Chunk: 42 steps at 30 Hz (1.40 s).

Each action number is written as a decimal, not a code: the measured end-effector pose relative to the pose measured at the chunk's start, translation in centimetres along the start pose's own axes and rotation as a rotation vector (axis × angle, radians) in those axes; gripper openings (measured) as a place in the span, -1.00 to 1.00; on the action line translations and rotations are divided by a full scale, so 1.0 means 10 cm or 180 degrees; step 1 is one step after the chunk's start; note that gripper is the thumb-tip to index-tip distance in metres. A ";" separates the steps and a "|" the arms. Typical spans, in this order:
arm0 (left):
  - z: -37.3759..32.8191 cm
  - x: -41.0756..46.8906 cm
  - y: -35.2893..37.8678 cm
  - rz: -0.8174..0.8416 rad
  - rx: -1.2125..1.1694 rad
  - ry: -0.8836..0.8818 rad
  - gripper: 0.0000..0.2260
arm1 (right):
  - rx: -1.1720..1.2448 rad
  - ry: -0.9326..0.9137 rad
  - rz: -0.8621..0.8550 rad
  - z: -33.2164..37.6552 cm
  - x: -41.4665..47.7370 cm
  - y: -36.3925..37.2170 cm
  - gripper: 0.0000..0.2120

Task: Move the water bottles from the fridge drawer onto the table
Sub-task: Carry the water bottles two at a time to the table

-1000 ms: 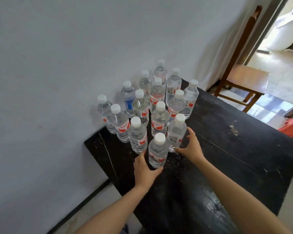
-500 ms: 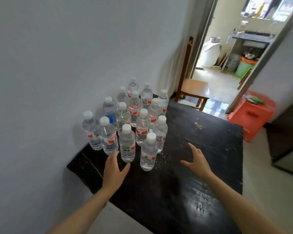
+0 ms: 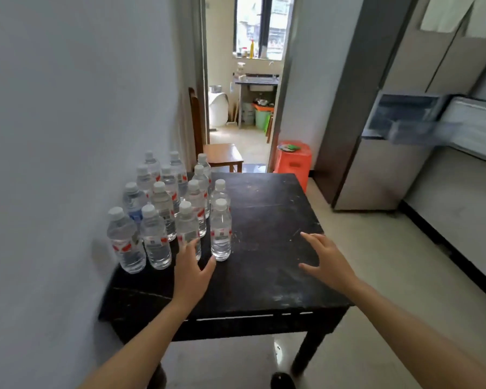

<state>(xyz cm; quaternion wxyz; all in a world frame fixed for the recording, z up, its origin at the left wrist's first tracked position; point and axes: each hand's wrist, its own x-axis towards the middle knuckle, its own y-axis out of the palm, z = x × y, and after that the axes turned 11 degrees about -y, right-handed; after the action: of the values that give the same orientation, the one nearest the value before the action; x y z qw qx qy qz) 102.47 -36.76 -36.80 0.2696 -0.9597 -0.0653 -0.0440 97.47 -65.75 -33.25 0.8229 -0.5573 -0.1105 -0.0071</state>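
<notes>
Clear plastic water bottles with white caps (image 3: pixel 163 209) stood upright in a tight cluster on the left side of the scuffed black wooden bench (image 3: pixel 278 276). They were packed against the pale grey wall (image 3: pixel 68 136), probably to leave the right side free for more. The left hand (image 3: pixel 192 273) hovered just beside the nearest bottle (image 3: pixel 220 234), fingers spread and grasping nothing. The right hand (image 3: pixel 330 262) hung released above bare wood, well apart from the bottles. A tall grey fridge (image 3: pixel 376 169) stood far right.

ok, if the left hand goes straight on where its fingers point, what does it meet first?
Likely the front-row water bottle just ahead of the left hand; fingertips overlap its base, contact unclear.
</notes>
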 end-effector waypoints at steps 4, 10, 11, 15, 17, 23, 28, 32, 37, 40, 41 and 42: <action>-0.31 -0.15 0.02 0.0332 -0.0050 0.0431 -0.54 | -0.0328 0.0234 -0.0138 0.04 -0.55 -0.27 -0.30; -0.74 -0.45 0.14 0.0659 -0.0128 0.0830 -0.53 | -0.0641 0.0649 -0.0412 -0.01 -1.34 -0.71 -0.31; -0.79 -0.46 0.15 0.0665 -0.0135 0.0885 -0.53 | -0.0669 0.0679 -0.0432 -0.02 -1.40 -0.78 -0.30; -1.05 -0.67 0.30 0.0757 -0.0158 0.1043 -0.51 | -0.0751 0.0857 -0.0644 -0.12 -1.92 -1.07 -0.32; -1.17 -0.84 0.40 0.0811 -0.0182 0.1118 -0.52 | -0.0797 0.0955 -0.0711 -0.18 -2.21 -1.18 -0.32; -1.68 -1.81 0.97 0.1193 -0.0238 0.1284 -0.51 | -0.0845 0.1299 -0.0855 -0.40 -3.54 -1.57 -0.34; -1.99 -2.73 1.35 0.1427 -0.0236 0.1259 -0.44 | -0.0882 0.1426 -0.0917 -0.62 -4.59 -1.81 -0.35; -2.15 -3.35 1.59 0.1534 -0.0176 0.1414 -0.50 | -0.0895 0.1553 -0.0906 -0.78 -5.27 -1.97 -0.34; -2.41 -3.74 1.80 0.1598 0.0000 0.1546 -0.43 | -0.0872 0.1662 -0.0920 -0.98 -5.72 -2.11 -0.34; -2.57 -3.79 1.99 0.1592 0.0106 0.1628 -0.49 | -0.0960 0.1665 -0.0882 -1.18 -5.83 -2.17 -0.35; -2.60 -3.79 2.05 0.1575 0.0117 0.1665 -0.51 | -0.0958 0.1689 -0.0850 -1.24 -5.84 -2.18 -0.35; -2.63 -3.80 2.12 0.1585 0.0150 0.1666 -0.51 | -0.0957 0.1662 -0.0839 -1.31 -5.85 -2.19 -0.35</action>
<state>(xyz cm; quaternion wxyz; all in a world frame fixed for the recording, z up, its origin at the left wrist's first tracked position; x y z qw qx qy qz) 66.78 -72.37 -29.83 0.3017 -0.8960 0.2407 -0.2196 39.69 -92.59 -28.89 0.7240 -0.6328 0.0353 -0.2724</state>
